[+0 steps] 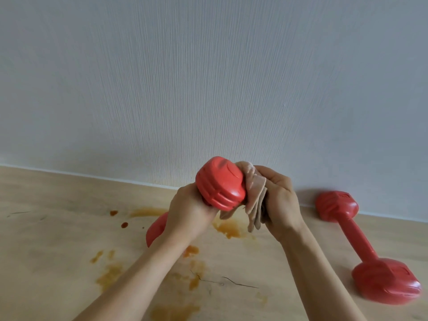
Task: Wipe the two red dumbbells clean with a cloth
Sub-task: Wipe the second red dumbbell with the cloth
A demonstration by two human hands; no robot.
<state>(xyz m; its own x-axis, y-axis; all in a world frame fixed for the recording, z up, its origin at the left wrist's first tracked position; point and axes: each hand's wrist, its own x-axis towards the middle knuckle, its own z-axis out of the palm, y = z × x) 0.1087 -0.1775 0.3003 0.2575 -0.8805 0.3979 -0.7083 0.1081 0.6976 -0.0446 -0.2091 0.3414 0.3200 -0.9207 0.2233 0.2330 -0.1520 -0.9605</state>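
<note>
While my left hand (188, 210) curls round the handle of one red dumbbell (220, 183), I hold it tilted up off the floor, its upper head raised toward the wall and its lower head showing past my wrist at the left. That upper head is matte red, ribbed around its side with shallow grooves, and carries a dark smudge on its flat end face. My right hand (279, 200) grips a folded beige cloth (254, 200) and presses it against the right side of that head, with the loose layers hanging down below my fingers. A second red dumbbell (363, 242) lies on the wooden floor (58, 228) to my right, well apart from my hands, its far head just beside the foot of the pale textured wall (208, 77). Brown-orange stains (229, 229) spread over the boards beneath and to the left of my forearms, and a thin crack runs through the wood near them. Bare floor stretches away on the left side.
</note>
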